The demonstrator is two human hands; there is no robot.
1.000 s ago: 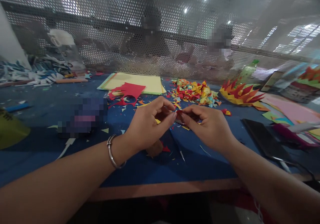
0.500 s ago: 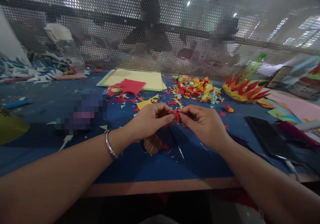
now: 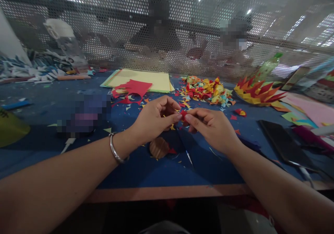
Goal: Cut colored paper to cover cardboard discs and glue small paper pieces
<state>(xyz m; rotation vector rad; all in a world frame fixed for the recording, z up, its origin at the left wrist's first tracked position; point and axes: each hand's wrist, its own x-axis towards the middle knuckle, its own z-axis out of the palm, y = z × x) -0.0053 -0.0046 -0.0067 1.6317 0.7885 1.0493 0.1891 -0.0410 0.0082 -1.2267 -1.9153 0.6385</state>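
My left hand (image 3: 155,119) and my right hand (image 3: 211,126) meet above the middle of the blue table (image 3: 47,150). Both pinch one small red paper piece (image 3: 183,115) between their fingertips. A silver bangle (image 3: 116,150) circles my left wrist. Just below my hands a small brown round piece (image 3: 159,147) lies on the table among paper scraps. A thin pointed tool (image 3: 188,155) rests beside it.
A stack of yellow sheets (image 3: 141,80) with a cut red sheet (image 3: 133,89) lies behind my hands. A heap of folded coloured pieces (image 3: 206,89) and a spiky red-yellow paper ring (image 3: 257,92) sit at the right. A dark phone (image 3: 284,143) lies near the right edge. A perforated screen (image 3: 167,28) closes the back, with people behind it.
Both hands have stayed together on the red piece, working it between the fingertips. The view has tilted slightly, so the round brown piece shows more below the hands.
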